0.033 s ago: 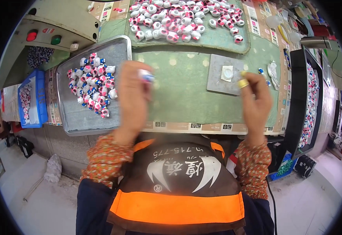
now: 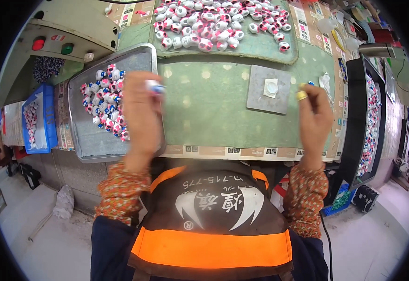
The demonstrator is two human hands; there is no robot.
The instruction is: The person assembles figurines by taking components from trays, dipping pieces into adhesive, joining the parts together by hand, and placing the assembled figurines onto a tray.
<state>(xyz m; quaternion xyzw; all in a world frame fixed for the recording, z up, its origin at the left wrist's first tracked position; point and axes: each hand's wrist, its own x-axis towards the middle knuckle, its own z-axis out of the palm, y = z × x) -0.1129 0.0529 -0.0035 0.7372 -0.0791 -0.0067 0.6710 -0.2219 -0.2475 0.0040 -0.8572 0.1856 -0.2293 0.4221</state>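
My left hand (image 2: pixel 141 114), blurred by motion, is closed round a small white-and-blue toy figure (image 2: pixel 156 87) above the right side of a metal tray (image 2: pixel 92 151). Several pink, white and blue toy figures (image 2: pixel 102 100) lie in that tray. My right hand (image 2: pixel 317 117) is over the green mat with its fingers drawn together. Yellow covers are on its fingertips; whether anything is between them is hidden. Just beyond those fingers shows a small blue piece (image 2: pixel 311 83). A grey square plate (image 2: pixel 256 100) with a round, clear-looking disc (image 2: pixel 272 87) on a white patch lies left of that hand.
Many pink-and-white figures (image 2: pixel 204 28) fill a green tray (image 2: pixel 242 56) at the back. A crumpled white tissue (image 2: pixel 325 84) lies at the right. A black bin (image 2: pixel 357 117) and a blue bin (image 2: pixel 50 117) hold more pieces. A machine with buttons (image 2: pixel 66 30) stands far left.
My left hand has moved left with the toy figure, over the metal tray. My right hand has shifted right, away from the grey plate to the small blue piece.
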